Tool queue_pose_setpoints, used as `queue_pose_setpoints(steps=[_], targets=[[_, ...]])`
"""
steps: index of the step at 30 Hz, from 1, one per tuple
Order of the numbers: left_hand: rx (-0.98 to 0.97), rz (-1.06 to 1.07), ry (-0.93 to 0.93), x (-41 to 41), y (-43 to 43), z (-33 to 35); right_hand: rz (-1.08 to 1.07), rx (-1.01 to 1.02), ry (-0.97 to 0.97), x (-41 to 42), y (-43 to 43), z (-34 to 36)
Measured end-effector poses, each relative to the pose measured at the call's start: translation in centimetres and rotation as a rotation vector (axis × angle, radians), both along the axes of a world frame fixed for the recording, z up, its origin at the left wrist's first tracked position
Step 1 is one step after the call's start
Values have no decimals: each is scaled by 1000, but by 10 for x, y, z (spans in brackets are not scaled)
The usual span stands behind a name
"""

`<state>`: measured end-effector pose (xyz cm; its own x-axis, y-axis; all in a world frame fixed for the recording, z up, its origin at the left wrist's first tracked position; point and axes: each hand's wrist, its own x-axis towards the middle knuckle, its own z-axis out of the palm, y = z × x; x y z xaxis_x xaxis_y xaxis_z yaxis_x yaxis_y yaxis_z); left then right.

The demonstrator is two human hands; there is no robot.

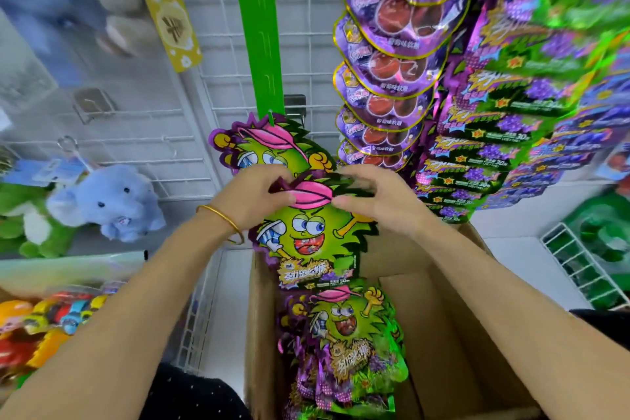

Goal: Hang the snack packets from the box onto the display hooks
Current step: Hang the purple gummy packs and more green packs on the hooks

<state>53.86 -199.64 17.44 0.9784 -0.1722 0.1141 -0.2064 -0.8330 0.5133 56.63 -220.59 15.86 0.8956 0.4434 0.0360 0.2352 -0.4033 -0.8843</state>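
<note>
Left hand (259,198) and right hand (378,201) both grasp one durian-character snack packet (317,242). Each pinches its top edge, one on either side of the printed pink cap. A gold bangle (221,220) sits on the left wrist.

The held packet hangs upright above the far left corner of the cardboard box (443,334). Its top overlaps the lower edge of the hung packet (266,147), which sits at the bottom end of the green hanging strip (257,27). Above that packet the strip's slotted length shows as bare green, running up past the top edge of the view.

Room: the strip lies against a white wire grid panel (191,147). A column of purple round gummy packets (392,65) crowds its right edge, close to the right hand's fingers. To the left of the strip, open grid wires show as far as a yellow tag (172,22).

Counts, durian packets: one on the strip and one in the hands. The packets in the box (344,334) lie in a pile along its left wall, with one face clear on top and the rest overlapping, not countable. The box's right side shows bare cardboard.

Purple round packets: at least six, overlapping. The grape packets (504,133) are stacked further right, count unreadable. One blue elephant plush (109,204) hangs at the grid's left edge.
</note>
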Motion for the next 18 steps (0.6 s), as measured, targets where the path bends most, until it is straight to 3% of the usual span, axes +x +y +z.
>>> queue_pose_setpoints(steps=[5, 8, 13, 18], targets=[[-63, 165, -285, 11, 24, 48, -63, -46, -382, 25, 58, 57], [-350, 212, -310, 25, 33, 62, -204, -120, -513, 35, 77, 64], [-535, 294, -378, 62, 31, 72, -359, -198, -531, 45, 92, 62], [-436, 314, -347, 82, 30, 82, -468, -267, -551, 55, 105, 70]])
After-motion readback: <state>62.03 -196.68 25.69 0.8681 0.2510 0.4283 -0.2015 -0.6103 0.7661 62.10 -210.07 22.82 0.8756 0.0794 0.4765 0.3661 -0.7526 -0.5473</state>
